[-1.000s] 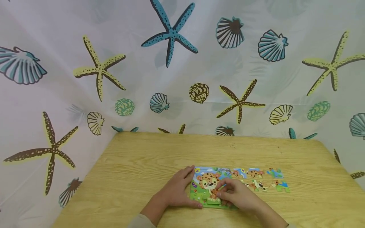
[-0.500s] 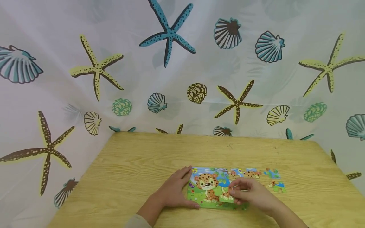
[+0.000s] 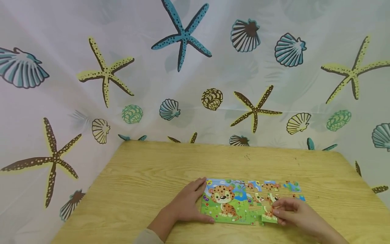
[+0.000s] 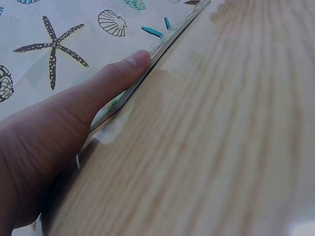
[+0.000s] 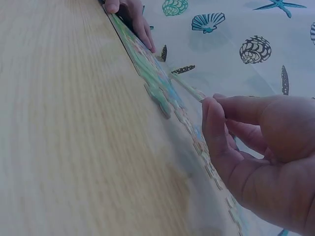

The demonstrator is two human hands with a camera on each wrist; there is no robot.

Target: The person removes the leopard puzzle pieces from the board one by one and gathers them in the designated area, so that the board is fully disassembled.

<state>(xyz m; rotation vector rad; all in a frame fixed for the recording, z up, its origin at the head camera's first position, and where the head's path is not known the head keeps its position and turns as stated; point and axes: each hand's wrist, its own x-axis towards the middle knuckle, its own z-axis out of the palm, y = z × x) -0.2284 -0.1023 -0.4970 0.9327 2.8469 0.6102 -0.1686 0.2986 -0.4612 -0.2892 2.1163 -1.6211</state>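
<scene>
A picture board [image 3: 225,203] with a spotted leopard cub lies on the table. My left hand [image 3: 186,203] rests along its left side, fingers stretched to the far corner and thumb at the near edge; the left wrist view shows that thumb [image 4: 115,76] lying straight on the board's rim. Between thumb and fingertips, my right hand [image 3: 294,213] pinches a jigsaw piece [image 3: 268,216], printed with orange spotted fur over green. The piece is lifted and tilted above other pieces, right of the board; in the right wrist view it shows nearly edge-on [image 5: 187,88].
Several loose jigsaw pieces lie in rows right of the board, among them a blue and green one [image 3: 292,186] and a spotted one [image 3: 270,186]. My right hand hides part of the nearer rows. A wooden table [image 3: 146,169] meets a curtain [image 3: 195,81] printed with starfish and shells.
My right hand has carried the pinched jigsaw piece rightward, from over the cub picture to beyond the board's right side. My left hand has stayed at the board's left edge.
</scene>
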